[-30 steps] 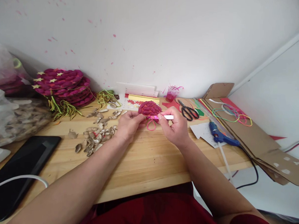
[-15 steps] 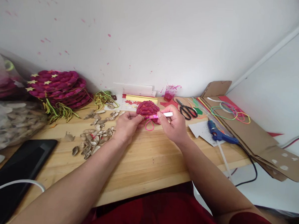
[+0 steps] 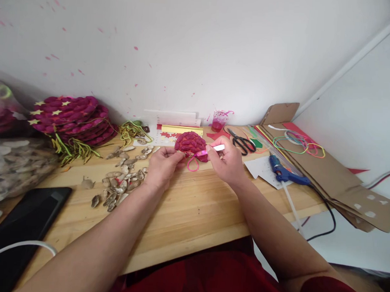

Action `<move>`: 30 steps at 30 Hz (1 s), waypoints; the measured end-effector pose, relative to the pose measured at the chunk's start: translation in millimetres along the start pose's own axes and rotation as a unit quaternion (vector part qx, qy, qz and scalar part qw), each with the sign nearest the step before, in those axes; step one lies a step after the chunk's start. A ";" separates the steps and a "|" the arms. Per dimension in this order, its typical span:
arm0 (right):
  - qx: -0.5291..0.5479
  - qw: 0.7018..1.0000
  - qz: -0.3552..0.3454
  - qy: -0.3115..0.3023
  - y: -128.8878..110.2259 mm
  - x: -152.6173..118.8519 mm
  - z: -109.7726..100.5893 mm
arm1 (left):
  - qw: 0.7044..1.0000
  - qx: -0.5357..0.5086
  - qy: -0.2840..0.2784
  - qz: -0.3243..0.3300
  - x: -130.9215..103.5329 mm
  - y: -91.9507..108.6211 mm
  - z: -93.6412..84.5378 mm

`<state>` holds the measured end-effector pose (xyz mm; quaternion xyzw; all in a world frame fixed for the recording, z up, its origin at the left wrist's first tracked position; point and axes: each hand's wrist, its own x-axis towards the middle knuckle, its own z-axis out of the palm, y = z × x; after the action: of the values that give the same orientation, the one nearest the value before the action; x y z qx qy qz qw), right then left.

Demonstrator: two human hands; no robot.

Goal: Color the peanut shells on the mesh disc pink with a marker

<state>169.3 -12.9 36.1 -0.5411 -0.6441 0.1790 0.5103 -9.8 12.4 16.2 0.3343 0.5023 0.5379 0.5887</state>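
A round magenta piece covered in bumpy shells is held near the middle of the table, with a pink cord loop hanging from its near edge. My left hand pinches the piece's left near edge between thumb and fingers. In my right hand is a white and pink pen-like tool, gripped between thumb and fingers. Its tip points left and meets the piece's near edge, just above the cord loop.
Loose shells lie left of my hands, beyond a black tablet. Stacked magenta pieces stand at the back left. Scissors, a blue glue gun, cardboard and a cup of pink paint are to the right.
The view has shifted slightly. The tool's tip has moved a little from the left end of the near edge toward the right, and more of that edge shows.
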 end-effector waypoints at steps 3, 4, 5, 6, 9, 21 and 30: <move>0.028 1.000 -0.005 -0.007 0.2 0.5 -0.6 | 1.000 0.002 -0.001 -0.004 -0.3 0.9 -0.3; 0.036 0.999 -0.008 -0.013 0.4 0.5 -0.3 | 1.000 0.004 -0.001 -0.004 -0.3 1.1 -0.5; 0.036 0.999 -0.010 -0.018 0.6 0.6 -0.1 | 1.000 0.005 -0.002 -0.005 -0.3 1.1 -0.6; 0.029 0.999 -0.011 -0.019 1.1 0.7 0.1 | 1.000 0.004 -0.002 -0.005 -0.2 1.0 -0.8; -0.010 1.000 -0.009 0.005 2.8 1.4 -0.5 | 1.000 -0.001 -0.001 -0.006 0.0 0.9 -1.2; -0.007 1.000 0.004 0.010 1.5 0.9 0.1 | 1.000 -0.001 -0.001 -0.011 0.3 1.4 -1.0; 0.001 1.000 -0.013 -0.007 2.6 0.3 0.4 | 1.000 -0.004 -0.002 -0.011 -0.4 2.0 -1.5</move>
<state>170.3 -11.6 34.1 -0.5309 -0.6547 0.1766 0.5082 -11.8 12.1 17.9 0.3274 0.5032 0.5325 0.5966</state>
